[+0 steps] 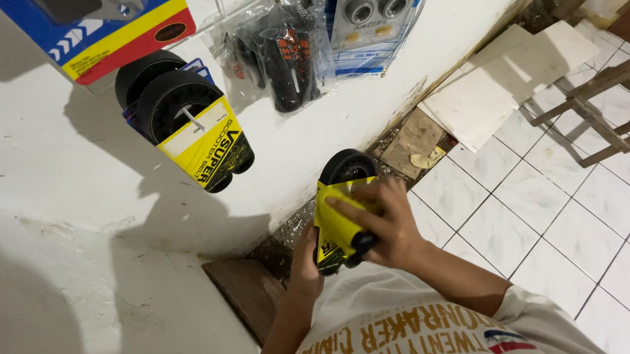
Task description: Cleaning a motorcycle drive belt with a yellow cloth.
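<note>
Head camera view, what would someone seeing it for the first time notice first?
Probably the bright yellow card sleeve around a black belt, held low in the middle by both hands: the right hand over its front, the left hand under it. Next, the matching yellow-sleeved black belts hanging on the white wall at upper left, beside bagged black grips.

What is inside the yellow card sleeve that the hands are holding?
A black rubber belt sticks out above the yellow card sleeve. The right hand and left hand cover the rest, so its lower part is hidden.
</note>
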